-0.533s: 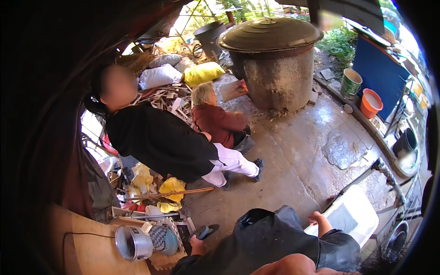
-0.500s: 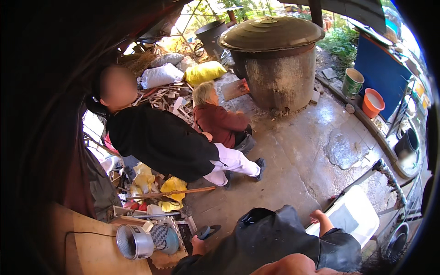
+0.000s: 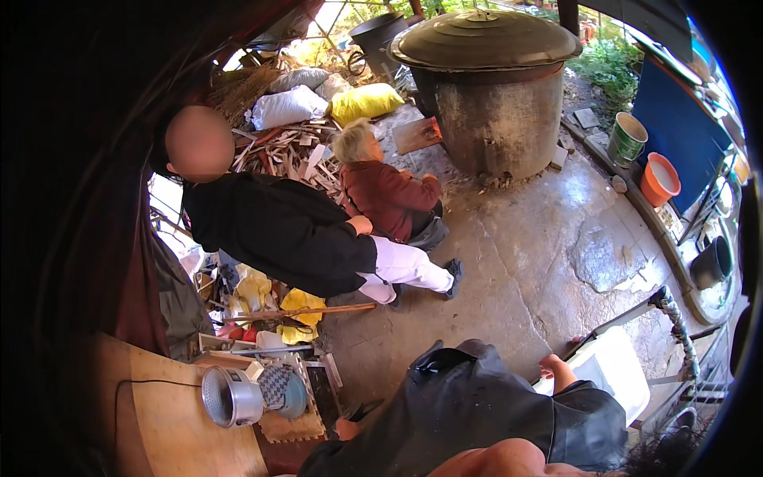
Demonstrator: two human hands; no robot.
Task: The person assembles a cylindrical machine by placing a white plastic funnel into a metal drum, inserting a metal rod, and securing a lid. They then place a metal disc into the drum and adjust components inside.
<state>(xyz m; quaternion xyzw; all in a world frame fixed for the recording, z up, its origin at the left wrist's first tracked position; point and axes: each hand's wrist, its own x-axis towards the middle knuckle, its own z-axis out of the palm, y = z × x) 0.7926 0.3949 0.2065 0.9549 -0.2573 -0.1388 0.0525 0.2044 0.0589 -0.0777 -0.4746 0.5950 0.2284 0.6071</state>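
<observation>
White tub with rounded corners and a smooth face lies beside the wearer's right side; grey area within its rim, contents not identifiable. Right hand at the tub's near-left edge, fingers bent; cannot tell whether clamped on it. Left hand low, next to a dark object; cannot tell whether its fingers are apart or together. Large round vat, stained and rough-walled, under a ridged, domed lid; contents hidden. Orange bucket holds pale matter; green bucket stands near it, contents unclear. Shiny metal cylinder, dimpled inside, on its side by the plywood desk. Plump white sack and yellow sack lie behind splintery wood scraps.
</observation>
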